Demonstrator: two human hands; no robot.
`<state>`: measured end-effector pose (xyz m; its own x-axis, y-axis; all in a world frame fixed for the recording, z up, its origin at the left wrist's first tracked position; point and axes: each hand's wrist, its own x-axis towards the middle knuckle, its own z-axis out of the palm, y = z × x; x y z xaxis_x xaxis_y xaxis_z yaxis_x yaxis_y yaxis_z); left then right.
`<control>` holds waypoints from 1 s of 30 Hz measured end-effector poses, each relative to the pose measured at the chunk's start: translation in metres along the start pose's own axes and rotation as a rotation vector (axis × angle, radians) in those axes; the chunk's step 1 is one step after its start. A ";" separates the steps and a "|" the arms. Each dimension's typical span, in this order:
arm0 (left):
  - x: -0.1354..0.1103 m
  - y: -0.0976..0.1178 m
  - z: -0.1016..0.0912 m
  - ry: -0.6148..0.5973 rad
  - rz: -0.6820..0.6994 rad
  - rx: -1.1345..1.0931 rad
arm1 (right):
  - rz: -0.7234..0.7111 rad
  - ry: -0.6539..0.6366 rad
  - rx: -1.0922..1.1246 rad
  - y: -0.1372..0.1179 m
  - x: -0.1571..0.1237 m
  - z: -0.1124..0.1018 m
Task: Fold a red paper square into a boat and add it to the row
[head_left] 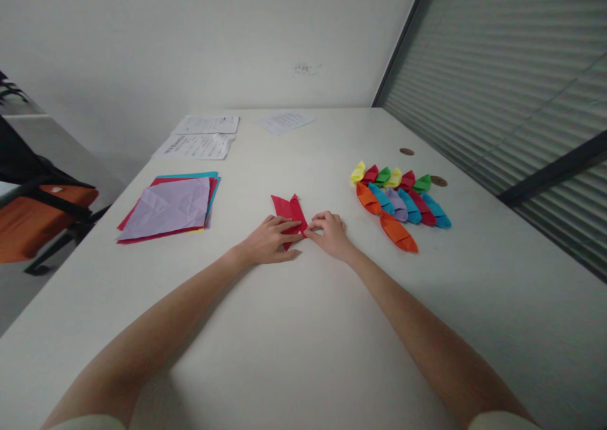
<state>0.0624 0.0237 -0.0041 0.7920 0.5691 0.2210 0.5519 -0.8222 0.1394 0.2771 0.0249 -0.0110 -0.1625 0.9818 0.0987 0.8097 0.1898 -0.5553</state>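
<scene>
A partly folded sheet of red origami paper (pixel 290 208) lies on the white table, its pointed corners spreading away from me. My left hand (pixel 272 240) rests on its near left part with the fingers stretched out, pressing it flat and covering some of it. At the paper's near right edge, my right hand (pixel 329 235) pinches the paper between thumb and fingertips. To the right lie several folded paper pieces (pixel 401 205) in rows, coloured yellow, red, green, blue, purple and orange.
On the left sits a stack of coloured paper squares (pixel 165 205), a creased purple one on top. Printed sheets (pixel 199 144) lie at the back left, another printed sheet (pixel 285 122) by the wall. An orange-seated chair (pixel 45 218) stands beyond the left edge; blinds (pixel 512 82) line the right.
</scene>
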 end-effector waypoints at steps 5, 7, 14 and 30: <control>-0.001 0.000 0.001 0.029 0.020 -0.006 | 0.013 0.027 0.024 0.000 -0.001 0.002; -0.001 0.000 0.001 0.029 0.022 -0.003 | 0.018 0.048 0.023 0.001 0.000 0.003; -0.001 0.000 0.001 0.024 0.016 0.027 | 0.028 0.101 0.018 0.000 0.000 0.008; -0.001 0.001 0.003 0.075 0.003 -0.032 | 0.011 0.115 -0.009 -0.003 -0.002 0.009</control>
<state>0.0633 0.0225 -0.0065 0.7711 0.5651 0.2934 0.5400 -0.8246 0.1688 0.2698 0.0224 -0.0164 -0.0882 0.9785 0.1864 0.8162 0.1782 -0.5496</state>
